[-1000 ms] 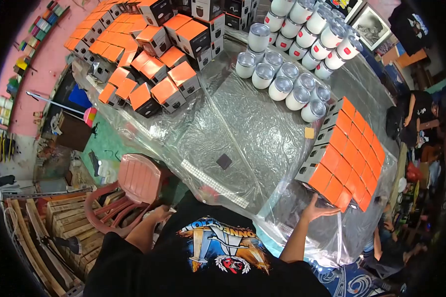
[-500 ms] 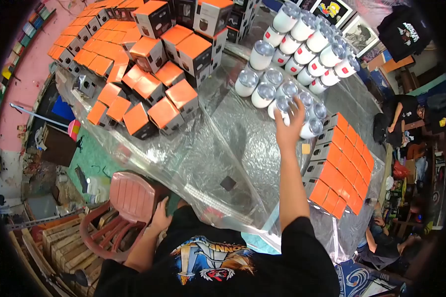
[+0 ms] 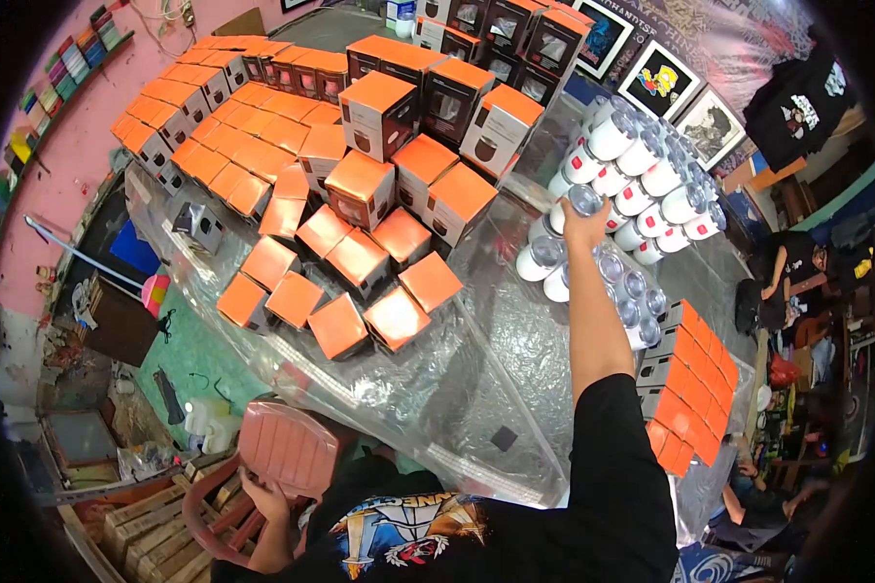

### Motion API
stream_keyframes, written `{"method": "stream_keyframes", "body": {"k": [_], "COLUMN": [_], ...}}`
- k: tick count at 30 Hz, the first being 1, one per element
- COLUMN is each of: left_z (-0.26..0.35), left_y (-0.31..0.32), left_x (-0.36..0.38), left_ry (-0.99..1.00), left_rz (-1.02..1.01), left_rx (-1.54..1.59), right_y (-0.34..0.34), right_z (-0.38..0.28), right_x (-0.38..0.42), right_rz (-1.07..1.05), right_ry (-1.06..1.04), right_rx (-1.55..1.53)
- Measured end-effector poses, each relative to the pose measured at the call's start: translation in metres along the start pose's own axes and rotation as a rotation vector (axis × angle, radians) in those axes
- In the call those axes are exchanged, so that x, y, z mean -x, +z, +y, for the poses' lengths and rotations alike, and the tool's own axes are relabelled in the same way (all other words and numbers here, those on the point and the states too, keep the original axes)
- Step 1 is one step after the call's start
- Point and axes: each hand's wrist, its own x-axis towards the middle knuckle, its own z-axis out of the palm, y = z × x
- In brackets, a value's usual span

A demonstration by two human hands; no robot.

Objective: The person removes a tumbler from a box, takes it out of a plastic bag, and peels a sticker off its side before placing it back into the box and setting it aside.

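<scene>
My right hand [image 3: 583, 231] is stretched out over the table with its fingers wrapped round a white tumbler [image 3: 584, 200] that has a clear lid. Other lidded white tumblers [image 3: 538, 259] stand in a group just under and beside my forearm. Behind them, a stacked block of white tumblers with red labels [image 3: 635, 198] rises close to the hand. Low on the left, my left hand [image 3: 265, 497] holds nothing and has its fingers apart. It overlaps the edge of a reddish-brown plastic chair [image 3: 287, 447].
Boxes with orange tops [image 3: 360, 257] fill the table's left and back, some piled up. More orange-topped boxes [image 3: 692, 389] stand in a block at right. Plastic sheeting [image 3: 437, 389] covers the table, with a small dark square [image 3: 503, 438] on it. Another person [image 3: 797, 262] is at far right.
My right hand has moved from above the front tumblers to the back of the group and closed on a tumbler. My left hand has shifted down and left along the chair; the view has turned.
</scene>
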Motion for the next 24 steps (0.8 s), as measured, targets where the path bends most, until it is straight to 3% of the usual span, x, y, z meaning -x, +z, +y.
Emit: {"method": "stream_keyframes", "body": {"k": [1, 2, 3, 4, 6, 8, 10, 11, 12, 13, 14, 15, 17, 18, 20, 22, 23, 24], "left_z": [0.024, 0.052, 0.085, 0.130, 0.231, 0.287, 0.333, 0.362, 0.389, 0.416, 0.440, 0.453, 0.472, 0.472, 0.467, 0.477, 0.484, 0.487], "left_y": [-0.007, -0.010, -0.012, -0.023, -0.026, -0.027, 0.006, 0.021, 0.033, 0.040, 0.044, 0.047, 0.052, 0.059, 0.071, 0.060, 0.054, 0.053], "left_x": [-0.016, -0.035, -0.053, -0.075, -0.088, -0.087, -0.080, -0.071, -0.058, -0.043, -0.029, -0.018, 0.003, 0.012, 0.027, 0.042, 0.047, 0.051], "left_ry": [0.012, 0.093, 0.176, 0.207, 0.557, 0.730, 0.880, 0.880, 0.870, 0.705, 0.527, 0.534, 0.316, 0.325, 0.328, 0.240, 0.070, -0.108], "left_rz": [-0.011, 0.133, 0.273, 0.231, 0.066, -0.255, -0.593, -0.756, -0.930, -1.132, -1.324, -1.391, -1.736, -1.785, -2.062, -2.146, -2.194, -2.225], "left_rx": [-0.007, 0.047, 0.103, 0.095, 0.372, 0.398, 0.708, 0.763, 0.810, 0.866, 0.903, 0.871, 0.830, 0.794, 0.753, 0.679, 0.707, 0.733], "right_y": [-0.014, -0.026, -0.039, -0.064, -0.109, -0.157, -0.200, -0.216, -0.231, -0.248, -0.263, -0.274, -0.290, -0.297, -0.306, -0.314, -0.320, -0.327], "right_z": [-0.015, -0.023, -0.026, -0.020, -0.014, -0.015, -0.037, -0.048, -0.057, -0.066, -0.075, -0.079, -0.086, -0.093, -0.097, -0.094, -0.097, -0.107], "right_x": [0.010, 0.018, 0.026, 0.046, 0.085, 0.140, 0.206, 0.236, 0.268, 0.293, 0.314, 0.334, 0.365, 0.376, 0.391, 0.399, 0.397, 0.388], "right_rz": [0.042, 0.054, 0.048, 0.061, 0.014, -0.273, -0.377, -0.318, -0.242, -0.170, -0.272, -0.372, -0.272, -0.221, -0.199, -0.202, -0.170, -0.181], "right_ry": [0.051, 0.063, 0.095, 0.138, 0.269, 0.623, 0.778, 0.919, 1.063, 1.089, 1.078, 1.052, 1.074, 1.053, 0.856, 0.646, 0.653, 0.532], "right_rx": [-0.018, -0.009, -0.364, -0.699, -0.713, -1.136, -1.286, -1.356, -1.427, -1.416, -1.506, -1.602, -1.527, -1.531, -1.326, -1.041, -1.038, -0.898]}}
